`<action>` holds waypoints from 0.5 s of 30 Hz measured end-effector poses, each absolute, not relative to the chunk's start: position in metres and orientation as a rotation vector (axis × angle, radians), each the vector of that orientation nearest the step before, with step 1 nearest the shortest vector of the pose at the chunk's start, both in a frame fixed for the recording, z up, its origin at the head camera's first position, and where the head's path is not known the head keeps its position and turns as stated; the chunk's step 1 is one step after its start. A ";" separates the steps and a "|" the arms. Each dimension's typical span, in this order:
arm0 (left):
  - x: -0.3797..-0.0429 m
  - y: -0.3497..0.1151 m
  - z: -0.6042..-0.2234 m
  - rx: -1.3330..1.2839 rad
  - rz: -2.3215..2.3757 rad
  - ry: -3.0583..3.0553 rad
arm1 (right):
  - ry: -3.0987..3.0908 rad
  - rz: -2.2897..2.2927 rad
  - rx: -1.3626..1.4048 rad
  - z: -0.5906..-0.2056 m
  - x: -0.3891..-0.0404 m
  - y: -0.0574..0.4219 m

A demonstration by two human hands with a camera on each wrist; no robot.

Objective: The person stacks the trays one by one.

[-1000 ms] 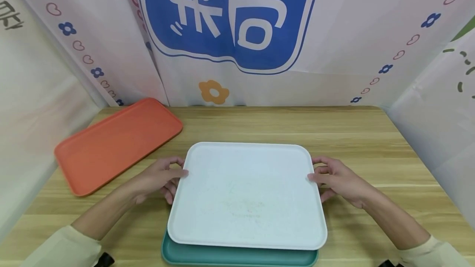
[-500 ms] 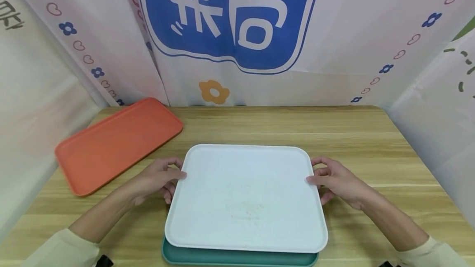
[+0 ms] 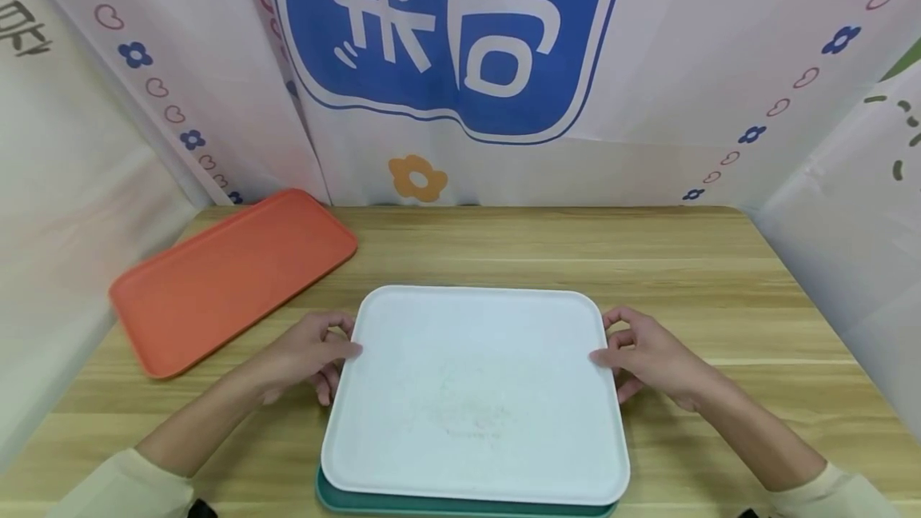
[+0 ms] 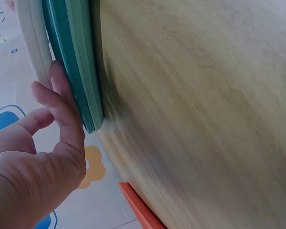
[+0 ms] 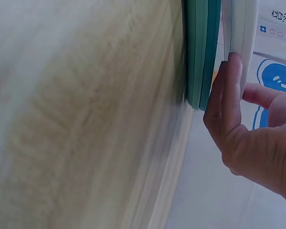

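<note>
A white rectangular tray (image 3: 475,390) with rounded corners fills the middle of the head view. My left hand (image 3: 305,358) grips its left side, thumb on top and fingers underneath. On the opposite side my right hand (image 3: 651,358) pinches the edge the same way. Beneath it lies a teal tray (image 3: 460,505), of which only a front strip shows from above. Both wrist views show the teal tray on top of lighter green trays (image 4: 83,62), stacked on the table. A narrow gap parts the white tray from this stack, with fingers of each hand reaching in there.
An orange-red tray (image 3: 233,282) lies at an angle on the back left of the wooden table (image 3: 719,278). Printed white cloth (image 3: 647,102) hangs behind the table and along both sides.
Both hands have brought the white tray slightly toward me and lower, so it covers more of the teal tray's front strip. The orange-red tray has stayed in place.
</note>
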State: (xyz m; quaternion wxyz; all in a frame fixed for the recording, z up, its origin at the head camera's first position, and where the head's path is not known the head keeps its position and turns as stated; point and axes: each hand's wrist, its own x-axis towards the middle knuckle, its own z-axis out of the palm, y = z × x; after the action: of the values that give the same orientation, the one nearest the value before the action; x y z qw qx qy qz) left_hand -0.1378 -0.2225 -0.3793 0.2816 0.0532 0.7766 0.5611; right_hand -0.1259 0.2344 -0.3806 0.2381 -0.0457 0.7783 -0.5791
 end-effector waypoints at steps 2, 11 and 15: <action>-0.137 -0.223 -0.380 0.138 1.501 2.084 | 2.129 -1.584 -0.122 -0.380 -0.126 0.234; -0.136 -0.224 -0.382 0.153 1.487 2.102 | 2.138 -1.566 -0.084 -0.381 -0.125 0.232; -0.136 -0.223 -0.381 0.135 1.479 2.122 | 2.144 -1.570 -0.080 -0.382 -0.123 0.231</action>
State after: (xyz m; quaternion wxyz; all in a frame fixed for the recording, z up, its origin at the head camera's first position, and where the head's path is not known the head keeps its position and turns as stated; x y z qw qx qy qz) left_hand -0.1355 -0.2233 -0.3809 0.2723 0.0500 0.7883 0.5495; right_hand -0.1231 0.2311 -0.3822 0.2390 -0.0290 0.7831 -0.5734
